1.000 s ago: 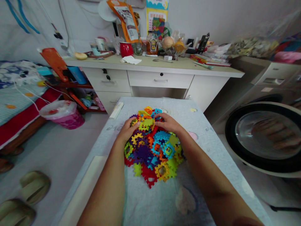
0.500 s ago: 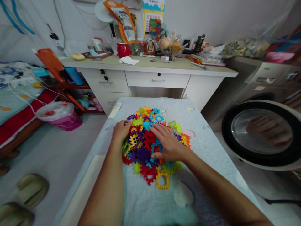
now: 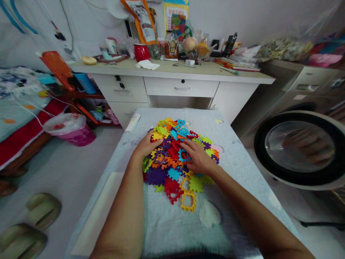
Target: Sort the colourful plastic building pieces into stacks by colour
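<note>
A heap of colourful interlocking plastic pieces lies on a cloth-covered table. My left hand rests against the heap's left side, thumb stretched over the pieces and the other fingers partly hidden along the edge. On the right part of the heap lies my right hand, its fingers spread over red and blue pieces. Neither hand grips a piece that I can make out. A yellow square frame piece sits at the near edge, beside a red piece.
A white narrow box lies at the table's far left corner. Behind stands a white desk crowded with jars and packets. To the right is a washing machine with its round door swung out. A pink bin and slippers are on the floor at left.
Pieces in the heap have shifted and spread under the hands. My right hand has moved slightly right, its fingers more bent. My left thumb now reaches further over the pieces.
</note>
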Action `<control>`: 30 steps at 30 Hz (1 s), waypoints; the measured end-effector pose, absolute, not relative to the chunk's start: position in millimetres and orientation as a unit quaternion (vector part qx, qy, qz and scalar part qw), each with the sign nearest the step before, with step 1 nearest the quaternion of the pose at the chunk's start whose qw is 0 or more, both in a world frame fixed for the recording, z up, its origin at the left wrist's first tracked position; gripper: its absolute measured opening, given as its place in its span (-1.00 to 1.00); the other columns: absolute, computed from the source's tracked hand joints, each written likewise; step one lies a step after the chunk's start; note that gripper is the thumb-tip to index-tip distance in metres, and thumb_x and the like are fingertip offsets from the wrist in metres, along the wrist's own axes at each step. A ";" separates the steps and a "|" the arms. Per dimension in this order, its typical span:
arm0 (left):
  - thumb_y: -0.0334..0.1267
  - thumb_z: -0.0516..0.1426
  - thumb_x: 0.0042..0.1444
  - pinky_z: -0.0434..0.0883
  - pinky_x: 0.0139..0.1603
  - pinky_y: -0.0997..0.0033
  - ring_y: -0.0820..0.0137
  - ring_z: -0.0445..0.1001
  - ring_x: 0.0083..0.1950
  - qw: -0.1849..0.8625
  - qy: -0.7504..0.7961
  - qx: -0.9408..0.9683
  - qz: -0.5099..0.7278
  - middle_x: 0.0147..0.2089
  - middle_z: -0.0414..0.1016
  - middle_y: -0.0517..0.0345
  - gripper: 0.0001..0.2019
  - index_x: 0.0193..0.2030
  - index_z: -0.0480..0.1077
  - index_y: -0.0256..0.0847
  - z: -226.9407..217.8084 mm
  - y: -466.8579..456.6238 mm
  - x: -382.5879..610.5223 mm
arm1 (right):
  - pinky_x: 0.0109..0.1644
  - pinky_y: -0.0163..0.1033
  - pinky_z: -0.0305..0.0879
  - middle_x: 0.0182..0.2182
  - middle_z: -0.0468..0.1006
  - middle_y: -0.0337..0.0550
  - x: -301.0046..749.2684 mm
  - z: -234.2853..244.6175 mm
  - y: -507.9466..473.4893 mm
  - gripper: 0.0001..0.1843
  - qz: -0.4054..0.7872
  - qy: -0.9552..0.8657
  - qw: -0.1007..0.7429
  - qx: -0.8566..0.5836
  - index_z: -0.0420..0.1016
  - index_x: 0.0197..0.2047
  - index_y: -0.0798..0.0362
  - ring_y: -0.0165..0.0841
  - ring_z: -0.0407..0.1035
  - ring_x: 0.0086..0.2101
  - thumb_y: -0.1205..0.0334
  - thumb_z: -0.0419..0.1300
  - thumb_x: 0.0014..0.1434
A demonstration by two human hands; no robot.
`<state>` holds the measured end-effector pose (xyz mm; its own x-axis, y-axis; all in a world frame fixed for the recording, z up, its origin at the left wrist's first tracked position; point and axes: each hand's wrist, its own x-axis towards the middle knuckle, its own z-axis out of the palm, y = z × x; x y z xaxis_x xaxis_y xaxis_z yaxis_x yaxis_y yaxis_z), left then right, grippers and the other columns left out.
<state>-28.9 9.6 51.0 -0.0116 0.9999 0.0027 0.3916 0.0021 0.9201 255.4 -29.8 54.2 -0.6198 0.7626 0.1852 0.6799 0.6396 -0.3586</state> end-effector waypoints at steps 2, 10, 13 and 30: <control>0.10 0.32 -0.09 0.37 0.26 0.11 0.12 0.48 0.17 0.390 0.574 0.597 0.402 0.19 0.51 -0.01 -0.16 0.34 0.30 -0.18 53.1 9.3 -28.2 | 0.38 0.15 0.08 0.39 0.15 0.16 257.5 56.2 -25.3 0.02 0.133 -0.887 0.185 -0.401 0.07 0.47 0.07 -0.01 0.09 0.34 0.35 0.33 -0.04; 0.12 0.33 -0.08 0.37 0.24 0.09 0.08 0.49 0.16 0.469 0.504 0.589 0.424 0.21 0.51 -0.02 -0.24 0.26 0.42 -0.17 59.9 7.7 -22.5 | 0.31 0.12 0.18 0.25 0.40 0.16 246.5 65.9 -6.1 -0.13 0.146 -0.838 0.260 -0.458 0.12 0.44 0.06 -0.04 0.30 0.23 0.28 0.31 0.10; 0.13 0.32 -0.06 0.41 0.18 0.12 0.09 0.53 0.09 0.511 0.479 0.550 0.456 0.11 0.57 -0.06 -0.30 0.18 0.48 -0.22 62.4 6.5 -25.2 | 0.25 0.03 0.27 0.21 0.44 0.13 244.9 71.1 -0.4 -0.24 0.185 -0.824 0.297 -0.445 0.21 0.39 0.06 -0.11 0.37 0.16 0.12 0.31 0.17; 0.11 0.22 -0.04 0.40 0.16 0.14 0.17 0.50 0.06 0.316 0.670 0.489 0.460 0.06 0.55 0.00 -0.44 0.05 0.50 -0.17 21.3 27.6 -45.6 | -0.31 -0.26 0.27 -0.43 0.59 -0.19 369.0 63.3 36.9 -0.81 0.304 -0.703 0.198 -0.612 0.60 -0.31 0.05 -0.35 0.38 -0.41 0.13 0.25 0.06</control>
